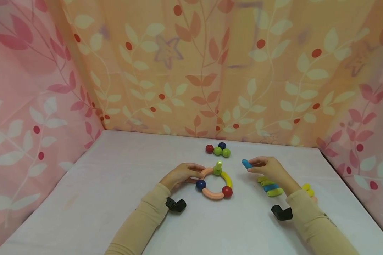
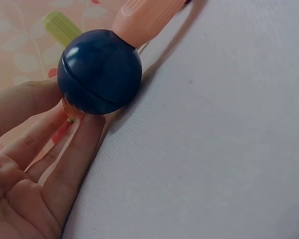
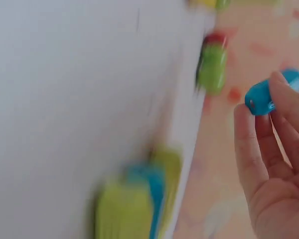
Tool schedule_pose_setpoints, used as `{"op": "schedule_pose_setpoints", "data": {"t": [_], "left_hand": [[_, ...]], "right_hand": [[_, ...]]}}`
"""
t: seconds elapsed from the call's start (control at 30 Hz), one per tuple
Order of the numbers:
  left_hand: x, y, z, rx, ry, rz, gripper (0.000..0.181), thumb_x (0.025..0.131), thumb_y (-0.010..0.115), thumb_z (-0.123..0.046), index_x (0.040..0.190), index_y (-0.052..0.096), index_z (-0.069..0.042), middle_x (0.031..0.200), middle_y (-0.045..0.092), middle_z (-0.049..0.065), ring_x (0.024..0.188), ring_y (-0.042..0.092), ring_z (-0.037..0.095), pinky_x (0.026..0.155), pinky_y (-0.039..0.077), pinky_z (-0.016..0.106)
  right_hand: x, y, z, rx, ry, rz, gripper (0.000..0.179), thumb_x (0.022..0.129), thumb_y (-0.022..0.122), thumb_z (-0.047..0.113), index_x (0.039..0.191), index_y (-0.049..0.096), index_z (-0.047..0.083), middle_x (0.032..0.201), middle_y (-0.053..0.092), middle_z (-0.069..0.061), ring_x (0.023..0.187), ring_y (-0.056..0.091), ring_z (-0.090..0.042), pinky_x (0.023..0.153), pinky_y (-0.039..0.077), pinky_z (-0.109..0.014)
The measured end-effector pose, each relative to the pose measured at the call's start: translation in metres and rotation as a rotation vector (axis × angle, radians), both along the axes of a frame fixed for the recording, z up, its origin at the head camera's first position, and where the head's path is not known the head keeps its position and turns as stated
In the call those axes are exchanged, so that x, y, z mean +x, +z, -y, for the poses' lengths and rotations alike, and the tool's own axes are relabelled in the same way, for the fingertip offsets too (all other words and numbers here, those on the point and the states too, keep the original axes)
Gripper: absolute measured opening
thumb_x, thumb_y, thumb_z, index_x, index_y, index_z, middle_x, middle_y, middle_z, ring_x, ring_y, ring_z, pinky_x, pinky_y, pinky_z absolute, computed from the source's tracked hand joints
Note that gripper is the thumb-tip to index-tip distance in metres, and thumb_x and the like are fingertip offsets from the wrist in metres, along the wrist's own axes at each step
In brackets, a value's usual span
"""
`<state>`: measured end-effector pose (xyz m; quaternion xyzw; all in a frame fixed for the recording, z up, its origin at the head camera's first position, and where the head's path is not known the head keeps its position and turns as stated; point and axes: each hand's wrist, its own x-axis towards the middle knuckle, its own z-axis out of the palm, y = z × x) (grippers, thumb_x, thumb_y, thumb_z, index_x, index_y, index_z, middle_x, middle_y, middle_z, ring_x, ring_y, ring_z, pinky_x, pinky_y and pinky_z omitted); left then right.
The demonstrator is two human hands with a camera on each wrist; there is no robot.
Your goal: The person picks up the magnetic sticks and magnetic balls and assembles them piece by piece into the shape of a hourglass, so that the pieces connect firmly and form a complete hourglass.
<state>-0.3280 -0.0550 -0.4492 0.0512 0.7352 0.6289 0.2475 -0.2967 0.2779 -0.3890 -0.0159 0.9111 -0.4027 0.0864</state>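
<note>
My left hand [image 1: 186,173] pinches the upper-left peach curved rod [image 1: 207,171] of a ring lying on the table. Its fingertips are right at a dark blue ball [image 2: 99,72]. A red ball [image 1: 227,192], a yellow curved rod [image 1: 226,179], a lower peach curved rod [image 1: 213,194] and a green ball [image 1: 217,171] make up the rest of the ring. From the green ball a short green rod [image 1: 219,163] stands up. To the right of the ring, my right hand [image 1: 269,170] holds a short blue rod [image 3: 261,97] in the air between thumb and fingertips.
Loose red [image 1: 209,148], green [image 1: 226,152] and dark blue [image 1: 222,145] balls sit behind the ring. Below the right hand lies a row of green and blue rods [image 1: 271,187]. Yellow rods [image 1: 307,189] lie partly behind the right sleeve. Patterned curtains [image 1: 191,71] enclose the white table [image 1: 115,170].
</note>
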Motion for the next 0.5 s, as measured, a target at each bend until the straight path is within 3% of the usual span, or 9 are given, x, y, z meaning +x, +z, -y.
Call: {"op": "schedule_pose_setpoints", "data": {"t": [0.23, 0.5], "left_hand": [[0.001, 0.002, 0.0, 0.004, 0.001, 0.008, 0.038, 0.089, 0.073, -0.01, 0.126, 0.068, -0.01, 0.133, 0.063, 0.008, 0.11, 0.063, 0.016, 0.095, 0.057, 0.034], [0.001, 0.002, 0.0, 0.017, 0.0, 0.01, 0.038, 0.089, 0.073, -0.01, 0.126, 0.067, -0.008, 0.134, 0.063, 0.009, 0.104, 0.064, 0.014, 0.094, 0.057, 0.033]], "right_hand": [[0.034, -0.003, 0.043, -0.164, -0.006, -0.013, 0.049, 0.083, 0.081, 0.034, 0.12, 0.068, 0.003, 0.106, 0.075, -0.009, 0.097, 0.068, -0.016, 0.087, 0.057, -0.036], [0.047, -0.014, 0.068, -0.189, 0.012, 0.0, 0.037, 0.082, 0.083, 0.024, 0.112, 0.072, 0.006, 0.103, 0.075, -0.006, 0.093, 0.067, -0.015, 0.085, 0.058, -0.031]]}}
